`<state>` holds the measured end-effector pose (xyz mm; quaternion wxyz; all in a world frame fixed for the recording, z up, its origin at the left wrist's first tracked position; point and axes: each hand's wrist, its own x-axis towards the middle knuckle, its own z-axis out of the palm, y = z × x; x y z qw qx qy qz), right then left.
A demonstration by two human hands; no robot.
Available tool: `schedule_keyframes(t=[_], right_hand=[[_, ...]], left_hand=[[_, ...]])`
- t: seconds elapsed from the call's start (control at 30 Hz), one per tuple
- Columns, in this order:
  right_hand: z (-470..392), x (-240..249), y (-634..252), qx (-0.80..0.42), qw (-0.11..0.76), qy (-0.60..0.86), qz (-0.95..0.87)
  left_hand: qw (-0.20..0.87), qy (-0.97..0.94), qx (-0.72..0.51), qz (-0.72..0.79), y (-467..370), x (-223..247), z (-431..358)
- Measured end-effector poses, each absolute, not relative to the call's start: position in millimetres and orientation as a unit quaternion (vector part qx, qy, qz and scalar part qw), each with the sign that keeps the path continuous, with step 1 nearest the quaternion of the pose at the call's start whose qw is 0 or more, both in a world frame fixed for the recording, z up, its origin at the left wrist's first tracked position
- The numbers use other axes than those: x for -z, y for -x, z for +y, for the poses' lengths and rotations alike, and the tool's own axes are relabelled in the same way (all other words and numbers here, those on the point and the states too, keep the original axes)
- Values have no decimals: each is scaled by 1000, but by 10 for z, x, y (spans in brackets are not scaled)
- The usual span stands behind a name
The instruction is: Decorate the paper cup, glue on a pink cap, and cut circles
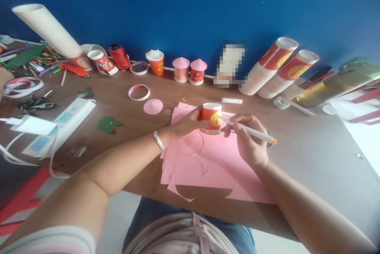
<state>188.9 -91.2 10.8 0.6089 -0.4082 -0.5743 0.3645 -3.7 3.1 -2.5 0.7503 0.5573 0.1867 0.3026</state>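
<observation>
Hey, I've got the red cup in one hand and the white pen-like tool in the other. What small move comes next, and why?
Probably steady the red cup with the left hand and guide the white pen-like tool lightly along its side with the right hand, since the tool's tip appears to be at the cup's wall, beside the yellow emblem.

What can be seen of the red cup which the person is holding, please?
The red cup looks like paper, with a white upper end, a round gold emblem and a pale, patterned lower band. It stands near vertical over pink sheets; contact there is unclear. The left grip holds its side; a white pen-like tool points at it, touching or nearly so.
</observation>
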Motion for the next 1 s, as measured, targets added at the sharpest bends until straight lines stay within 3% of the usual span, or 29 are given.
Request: schedule_keyframes(t=[0.23,0.47,0.67,1.0], right_hand=[[-890,-123,-1893,-314,598,416,-609],[-940,-129,-1897,-157,544,473,-675],[-936,-167,-1891,-96,508,453,-727],[-875,-74,-1904,-67,541,445,-711]], left_hand=[[763,-556,-278,181,33,-39,5],[745,-557,-294,220,26,50,-3],[761,-531,-297,224,11,61,-19],[811,-468,-291,197,59,6,59]])
